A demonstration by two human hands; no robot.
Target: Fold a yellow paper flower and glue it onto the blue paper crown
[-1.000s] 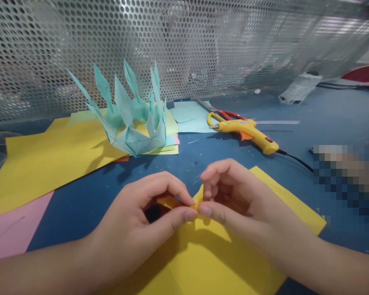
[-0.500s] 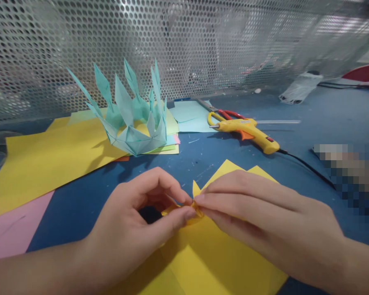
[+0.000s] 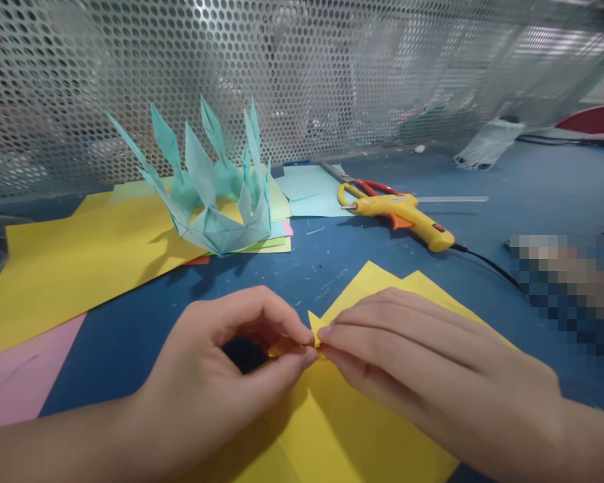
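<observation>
My left hand point(image 3: 216, 376) pinches a small folded piece of yellow paper point(image 3: 288, 346) between thumb and forefinger. My right hand point(image 3: 423, 365) meets it from the right, fingers pressed together on the same small piece, whose tip pokes up between the fingertips. Both hands rest over a sheet of yellow paper point(image 3: 332, 429) lying on the blue table point(image 3: 131, 335).
A teal folded paper crown point(image 3: 211, 194) stands on stacked coloured sheets behind. A yellow glue gun point(image 3: 403, 218) with its cord and red-handled scissors point(image 3: 367, 188) lie back right. A large yellow sheet point(image 3: 65, 261) and a pink sheet point(image 3: 15, 376) lie left. A perforated metal screen point(image 3: 302, 74) bounds the back.
My right hand flattened from a curled pose and stretched out over the yellow sheet, fingertips still on the small folded piece. The sheet's corner has turned toward the back. My left hand barely moved.
</observation>
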